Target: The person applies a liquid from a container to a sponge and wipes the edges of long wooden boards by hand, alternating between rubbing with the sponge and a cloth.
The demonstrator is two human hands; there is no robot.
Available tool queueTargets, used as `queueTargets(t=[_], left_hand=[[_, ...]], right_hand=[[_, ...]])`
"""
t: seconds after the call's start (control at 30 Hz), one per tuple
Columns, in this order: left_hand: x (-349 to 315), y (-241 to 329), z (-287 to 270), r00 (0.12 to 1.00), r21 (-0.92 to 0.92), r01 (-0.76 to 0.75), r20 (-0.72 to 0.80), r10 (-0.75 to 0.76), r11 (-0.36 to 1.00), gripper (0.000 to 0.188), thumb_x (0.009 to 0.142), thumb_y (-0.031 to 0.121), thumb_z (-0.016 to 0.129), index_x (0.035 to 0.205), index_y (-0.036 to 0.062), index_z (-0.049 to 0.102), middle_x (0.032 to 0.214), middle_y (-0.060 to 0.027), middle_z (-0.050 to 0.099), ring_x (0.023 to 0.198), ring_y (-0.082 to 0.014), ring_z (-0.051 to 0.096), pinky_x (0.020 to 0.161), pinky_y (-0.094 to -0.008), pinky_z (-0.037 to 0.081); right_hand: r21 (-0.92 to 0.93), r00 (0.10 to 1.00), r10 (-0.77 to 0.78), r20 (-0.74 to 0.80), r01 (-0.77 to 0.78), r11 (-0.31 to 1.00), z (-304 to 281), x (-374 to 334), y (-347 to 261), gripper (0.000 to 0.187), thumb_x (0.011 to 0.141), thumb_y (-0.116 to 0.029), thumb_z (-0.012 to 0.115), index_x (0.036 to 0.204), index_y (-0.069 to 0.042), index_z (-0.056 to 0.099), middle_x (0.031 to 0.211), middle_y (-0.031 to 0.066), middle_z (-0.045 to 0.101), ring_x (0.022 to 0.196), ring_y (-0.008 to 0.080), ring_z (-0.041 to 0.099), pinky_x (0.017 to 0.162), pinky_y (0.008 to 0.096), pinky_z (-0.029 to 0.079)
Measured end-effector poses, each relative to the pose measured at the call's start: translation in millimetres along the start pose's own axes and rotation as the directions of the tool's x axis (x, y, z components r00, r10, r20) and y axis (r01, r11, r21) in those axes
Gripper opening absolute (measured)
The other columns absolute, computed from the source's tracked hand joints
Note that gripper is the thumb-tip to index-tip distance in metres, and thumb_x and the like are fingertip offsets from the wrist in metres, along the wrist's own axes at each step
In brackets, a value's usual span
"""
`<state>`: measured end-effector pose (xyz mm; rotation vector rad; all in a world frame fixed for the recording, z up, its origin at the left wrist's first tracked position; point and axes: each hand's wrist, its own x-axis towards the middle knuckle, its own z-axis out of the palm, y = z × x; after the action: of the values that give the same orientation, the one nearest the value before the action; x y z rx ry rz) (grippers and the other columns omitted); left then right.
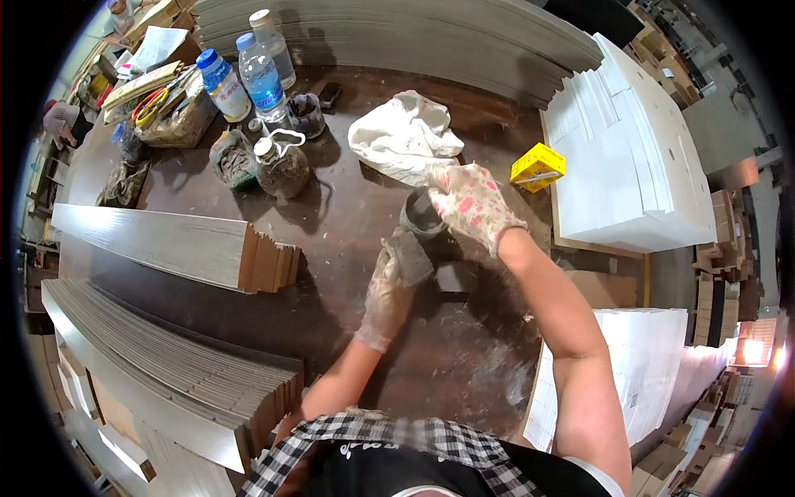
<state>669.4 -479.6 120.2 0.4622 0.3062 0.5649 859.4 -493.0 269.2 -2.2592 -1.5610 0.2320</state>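
Note:
My right hand [474, 205], in a pale glove with red-pink patches, is closed at the rim of a small dark grey cup [411, 222]. Its fingertips are partly hidden, and whether the cup touches the table cannot be made out. Just below the cup, my left hand [386, 300] in a thin whitish glove grips a grey, worn cloth pad [411, 258]. A crumpled white cloth [402, 137] lies beyond both hands. To the right of my right hand rests a yellow box [538, 166] with a slim pale stick-like item on it.
Bottles [261, 79], grimy jars [281, 170] and a tool-filled container [178, 120] stand at the back left. Grey panels [157, 240] are stacked left, with more panels [174, 364] nearer. White panels [629, 157] rise on the right; grey boards [397, 37] line the far edge.

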Motion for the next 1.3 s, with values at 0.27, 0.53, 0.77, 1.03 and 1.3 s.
queueTargets(t=[0.27, 0.53, 0.77, 1.03, 1.3], left_hand=[[2.0, -1.9, -14.9, 0.991, 0.413, -0.129, 0.072, 0.108, 0.901, 0.049, 0.108, 0.027, 0.043, 0.152, 0.0075, 0.039, 0.151, -0.0069, 0.046, 0.137, -0.0245, 0.046, 0.114, -0.0437, 0.036], [-5.0, 4.9, 5.9, 0.995, 0.265, -0.095, 0.015, 0.094, 0.959, 0.046, 0.108, 0.030, 0.046, 0.148, 0.0085, 0.044, 0.146, -0.0058, 0.052, 0.133, -0.0235, 0.049, 0.112, -0.0443, 0.038], [-12.5, 17.9, 16.9, 0.999, 0.009, 0.038, -0.009, -0.038, 0.999, 0.043, 0.107, 0.027, 0.044, 0.146, 0.0100, 0.045, 0.144, -0.0072, 0.053, 0.132, -0.0258, 0.050, 0.111, -0.0476, 0.042], [-13.3, 16.3, 15.9, 0.999, -0.173, 0.032, -0.014, -0.035, 0.984, 0.040, 0.107, 0.019, 0.044, 0.146, 0.0098, 0.045, 0.143, -0.0095, 0.053, 0.130, -0.0286, 0.053, 0.110, -0.0495, 0.045], [-13.2, 21.4, 25.0, 0.997, -0.101, 0.005, -0.073, -0.012, 0.995, 0.039, 0.107, 0.016, 0.047, 0.145, 0.0086, 0.046, 0.141, -0.0091, 0.055, 0.126, -0.0273, 0.057, 0.108, -0.0474, 0.049]], right_hand=[[-0.083, 0.991, 0.084, 0.102, -0.075, 0.994, -2.4, -3.7, 5.5, 0.018, 0.088, -0.021, 0.062, 0.098, -0.007, 0.065, 0.090, 0.0232, 0.067, 0.091, 0.0434, 0.065, 0.082, 0.0521, 0.050], [-0.080, 0.997, 0.046, 0.056, -0.042, 0.996, 5.3, -7.8, 23.1, 0.019, 0.091, -0.024, 0.061, 0.096, -0.007, 0.065, 0.088, 0.0218, 0.067, 0.088, 0.0432, 0.065, 0.078, 0.0527, 0.050], [0.112, 0.981, 0.060, 0.184, -0.081, 0.990, -2.7, -19.3, 27.6, 0.025, 0.093, -0.028, 0.057, 0.103, -0.007, 0.068, 0.098, 0.0198, 0.069, 0.098, 0.0408, 0.065, 0.085, 0.0492, 0.050], [0.585, 0.964, 0.221, 0.146, -0.264, 0.767, 9.6, -37.1, 54.6, 0.019, 0.094, -0.021, 0.061, 0.099, -0.004, 0.066, 0.082, 0.0093, 0.068, 0.069, 0.0225, 0.064, 0.065, 0.0360, 0.050], [0.782, 0.891, 0.373, 0.259, -0.420, 0.459, 5.9, -60.9, 50.0, 0.012, 0.098, -0.016, 0.059, 0.096, -0.007, 0.067, 0.067, -0.0029, 0.060, 0.053, 0.0041, 0.050, 0.048, 0.0223, 0.037]])
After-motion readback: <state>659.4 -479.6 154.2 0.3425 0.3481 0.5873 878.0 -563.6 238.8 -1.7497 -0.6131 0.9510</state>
